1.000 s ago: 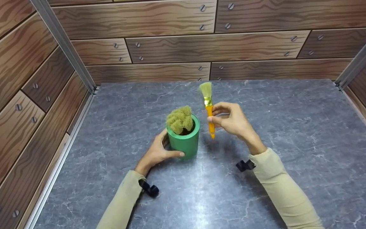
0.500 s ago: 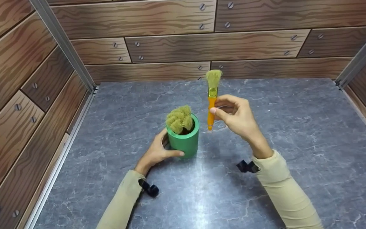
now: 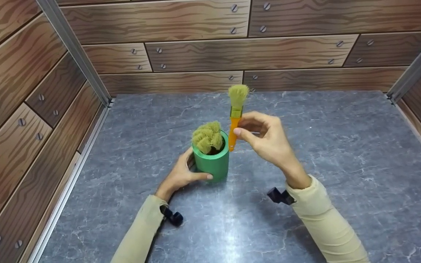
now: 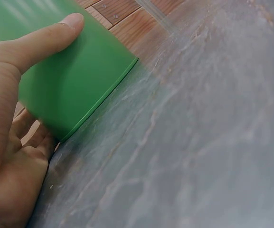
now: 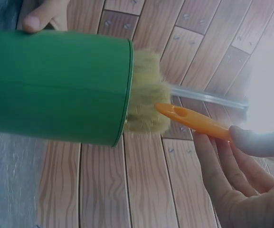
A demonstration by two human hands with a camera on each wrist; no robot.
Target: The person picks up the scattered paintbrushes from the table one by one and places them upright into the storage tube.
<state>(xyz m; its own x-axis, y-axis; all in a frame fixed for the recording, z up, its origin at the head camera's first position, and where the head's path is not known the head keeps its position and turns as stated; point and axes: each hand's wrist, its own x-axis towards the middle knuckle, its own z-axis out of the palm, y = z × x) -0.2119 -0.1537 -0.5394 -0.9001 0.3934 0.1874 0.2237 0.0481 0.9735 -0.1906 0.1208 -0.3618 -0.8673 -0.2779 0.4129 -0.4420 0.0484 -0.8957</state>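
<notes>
A green cylindrical container (image 3: 212, 166) stands upright on the table, with several bristle heads of paintbrushes (image 3: 206, 137) poking out of its top on the left side. My left hand (image 3: 179, 175) grips it low down, thumb across the front and fingers behind. In my right hand (image 3: 269, 140) a paintbrush (image 3: 234, 122) with an orange handle is pinched between thumb and fingers, bristles up. Its handle end is just right of the container's rim in the head view. The right wrist view shows the orange handle (image 5: 198, 123) pointing toward the bristles (image 5: 148, 95), above the rim's level.
The grey marbled table (image 3: 152, 120) reaches back to a wood-plank patterned wall (image 3: 196, 54). Another such wall (image 3: 24, 128) rises on the left, with a metal corner post (image 3: 77, 54) between them. Small black cameras (image 3: 175, 218) sit on both wrists.
My right hand first rose with the paintbrush, then came left and slightly down, bringing the handle end next to the container's rim. The left hand and the container have stayed put.
</notes>
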